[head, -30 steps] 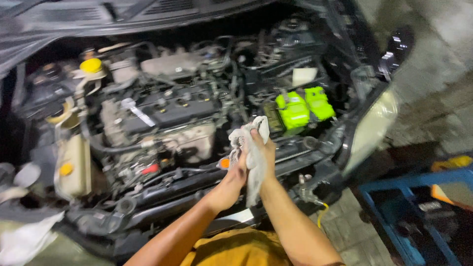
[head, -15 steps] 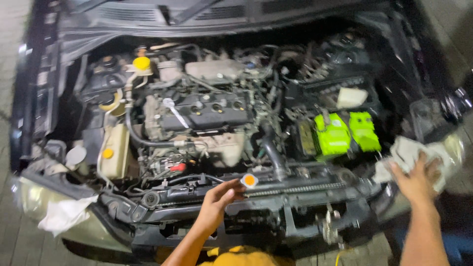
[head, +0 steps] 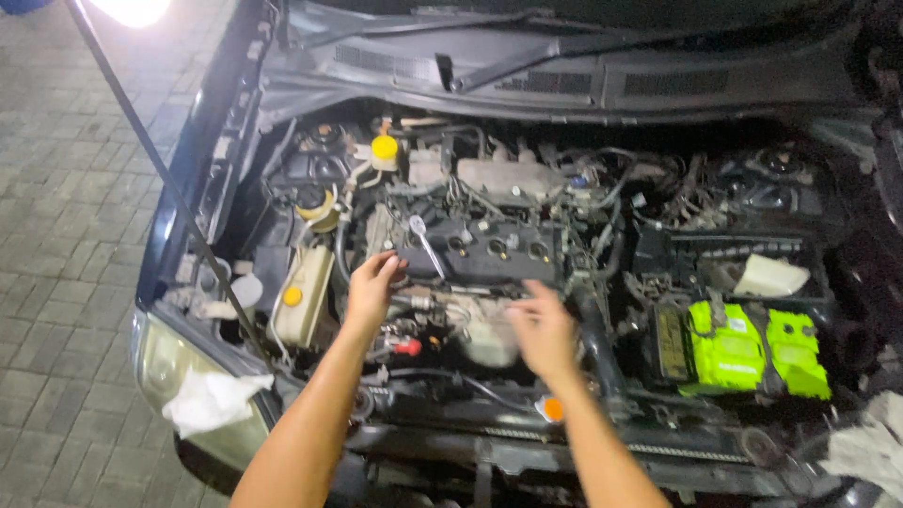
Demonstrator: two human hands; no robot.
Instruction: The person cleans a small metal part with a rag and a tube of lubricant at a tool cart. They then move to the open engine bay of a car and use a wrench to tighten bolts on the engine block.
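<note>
I look down into a car's open engine bay. My left hand reaches over the left end of the black engine cover, fingers curled near a metal ratchet wrench lying on it; whether it grips anything is unclear. My right hand hovers open over the front of the engine, fingers spread, holding nothing. A small red cap sits between my forearms, and an orange cap lies by my right wrist.
A bright green battery cover sits at the right. White rags lie on the left headlight and the right edge. A yellow reservoir cap and a white coolant tank stand on the left. The hood prop rod slants across the left.
My view has swung right to left across the bay. My right hand let go of the white rag at the right edge. Both hands moved up over the engine.
</note>
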